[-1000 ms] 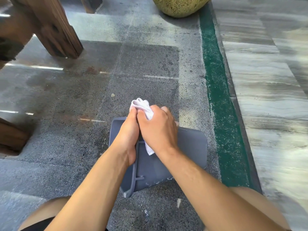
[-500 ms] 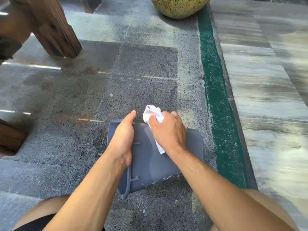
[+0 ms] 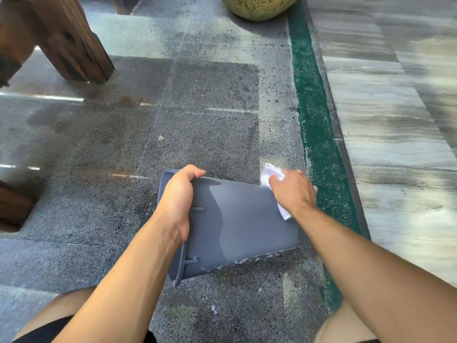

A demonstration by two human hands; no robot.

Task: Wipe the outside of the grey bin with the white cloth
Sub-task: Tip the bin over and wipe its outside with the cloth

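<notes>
The grey bin (image 3: 237, 219) lies on its side on the stone floor, rim to the left, base to the right. My left hand (image 3: 179, 196) grips its rim end, fingers curled over the far edge. My right hand (image 3: 293, 191) holds the white cloth (image 3: 270, 173) bunched under its fingers and presses it on the bin's upper face at the far right corner, near the base. A tail of the cloth shows below my wrist. White smears mark the bin's lower edge.
Wooden furniture legs (image 3: 66, 43) stand at the back left, another (image 3: 12, 206) at the left edge. A yellowish round pot (image 3: 259, 6) sits at the top. A green strip (image 3: 314, 125) and pale stone paving (image 3: 395, 144) run along the right. My knees frame the bottom.
My right hand has swept the cloth rightward across the bin's upper face, from beside my left hand to the right corner. My left hand keeps its grip on the rim.
</notes>
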